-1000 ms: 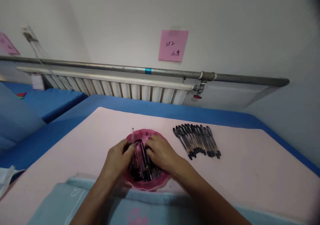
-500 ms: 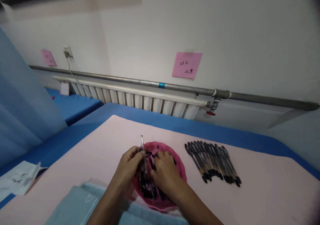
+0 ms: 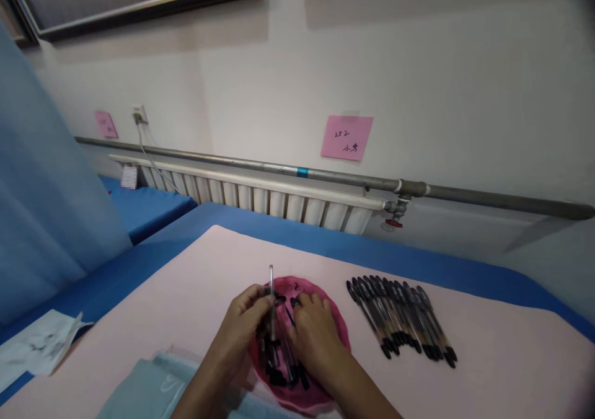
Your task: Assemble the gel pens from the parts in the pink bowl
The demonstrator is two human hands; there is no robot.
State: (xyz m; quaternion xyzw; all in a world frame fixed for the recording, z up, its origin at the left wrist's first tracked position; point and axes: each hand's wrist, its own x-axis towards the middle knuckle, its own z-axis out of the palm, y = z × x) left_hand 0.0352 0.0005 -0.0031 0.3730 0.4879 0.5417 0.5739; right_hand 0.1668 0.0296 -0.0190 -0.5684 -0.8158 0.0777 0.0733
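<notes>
A: What is the left hand doing?
B: Its thumb and forefinger pinch a clear pen barrel, which stands nearly upright, its top poking above the fingers over the left side of the bowl.

A: And the right hand?
B: It reaches down into the pink bowl, back of the hand up, fingers curled. Something dark shows by the fingertips, but I can't tell whether they grip it.

A: What does the bowl hold?
B: Loose pen parts, dark and clear, lying in a jumble between the two hands. The bowl has a wavy rim and sits at the near middle of a pale pink sheet.

A: Any whole pens?
B: Yes, a row of black-capped pens lies side by side on the sheet, just right of the bowl, slightly fanned and overlapping.

A: What else is around?
B: A folded light-blue cloth at the near left, a blue padded surface under the sheet, and a white radiator against the far wall, with a pink note above the pipe.
</notes>
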